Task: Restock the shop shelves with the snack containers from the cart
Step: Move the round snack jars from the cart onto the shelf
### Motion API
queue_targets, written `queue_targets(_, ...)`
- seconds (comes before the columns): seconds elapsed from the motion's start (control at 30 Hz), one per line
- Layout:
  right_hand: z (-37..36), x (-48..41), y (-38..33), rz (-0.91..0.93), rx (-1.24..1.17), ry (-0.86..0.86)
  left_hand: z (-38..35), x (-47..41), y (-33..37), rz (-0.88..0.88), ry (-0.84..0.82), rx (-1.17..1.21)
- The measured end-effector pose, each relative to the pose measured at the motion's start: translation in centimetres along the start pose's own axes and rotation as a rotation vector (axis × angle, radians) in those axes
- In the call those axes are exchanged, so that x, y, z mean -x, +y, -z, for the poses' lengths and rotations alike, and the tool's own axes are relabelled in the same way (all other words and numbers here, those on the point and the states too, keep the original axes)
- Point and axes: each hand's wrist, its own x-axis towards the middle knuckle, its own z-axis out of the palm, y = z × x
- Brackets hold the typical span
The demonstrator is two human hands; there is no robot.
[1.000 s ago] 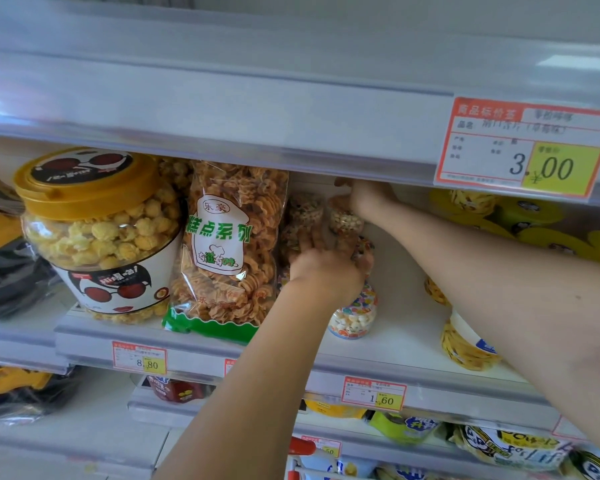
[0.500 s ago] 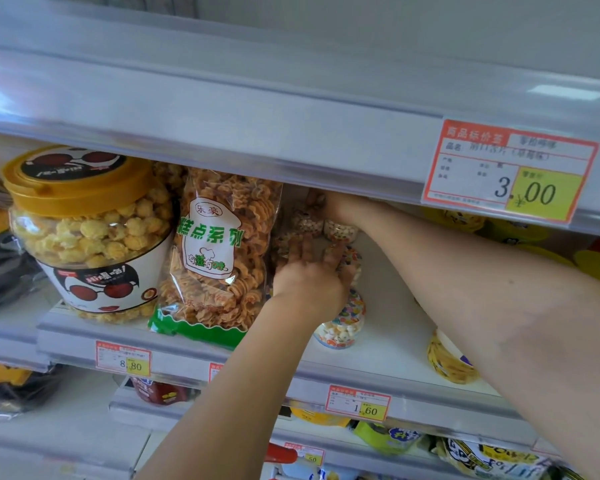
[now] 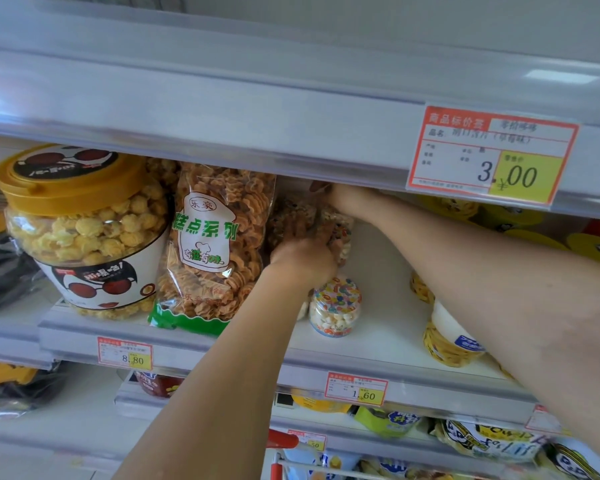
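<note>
Head view: one small snack jar (image 3: 335, 306) with a speckled, many-coloured lid stands upright near the front edge of the middle shelf (image 3: 388, 268). More such jars (image 3: 338, 233) are stacked behind it, towards the back. The left hand (image 3: 303, 258) lies against this rear stack with its back to the camera. Its fingers are blurred, so I cannot tell whether they clasp a jar. The right hand (image 3: 349, 202) reaches over the top of the stack, just beneath the upper shelf rail (image 3: 222, 133). Little room is left above it, and its grasp cannot be made out either. A bag of twisted pastry (image 3: 215, 244) stands just to the left of the left wrist, with a popcorn tub (image 3: 84, 230) beside it. Bare white shelf lies open between the front jar and the yellow tubs (image 3: 447, 337) to the right. A 1.60 price tag (image 3: 355, 389) sits on the shelf's front lip.
</note>
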Motion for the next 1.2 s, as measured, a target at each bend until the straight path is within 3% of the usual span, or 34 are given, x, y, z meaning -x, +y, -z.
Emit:
queue_targets(0.13, 1.4, 2.0, 0.7, 0.025, 0.051, 0.201, 0.9, -0.6, 0.3, -0.047, 0.016, 0.127)
queue_targets(0.27, 2.2, 4.3, 0.2, 0.0, 0.079, 0.125, 1.7, 0.2, 0.4, -0.048, 0.114, 0.267)
queue_targets(0.4, 1.6, 6.1, -0.4, 0.064, 0.144, -0.033, 1.5, 0.4, 0.4, 0.044, 0.214, 0.118)
queue_targets(0.53, 0.2, 6.7, -0.2, 0.071, 0.176, 0.079, 0.7, -0.5, -0.2, 0.082, 0.113, 0.06)
queue_targets(0.7, 1.3, 8.8, -1.7, 0.059, 0.128, 0.101, 1.1, 1.6, -0.5, 0.105, 0.19, 0.137)
queue_targets(0.77, 2.6, 10.8, -3.0, 0.052, 0.14, 0.024, 1.1, 3.7, -0.2, 0.073, 0.226, 0.1)
queue_targets(0.9, 4.3, 15.6, -4.8, -0.013, 0.322, -0.294, -0.5, 8.7, 0.3, 0.047, 0.292, -0.003)
queue_targets(1.1, -0.8, 18.9, -4.5, 0.004, 0.133, -0.076, -5.3, 11.9, -0.6, 0.013, 0.238, -0.162)
queue_targets(1.2, -2.3, 19.0, -4.0, -0.053, 0.018, 0.043, -5.3, 11.9, -1.0, -0.043, 0.256, -0.129)
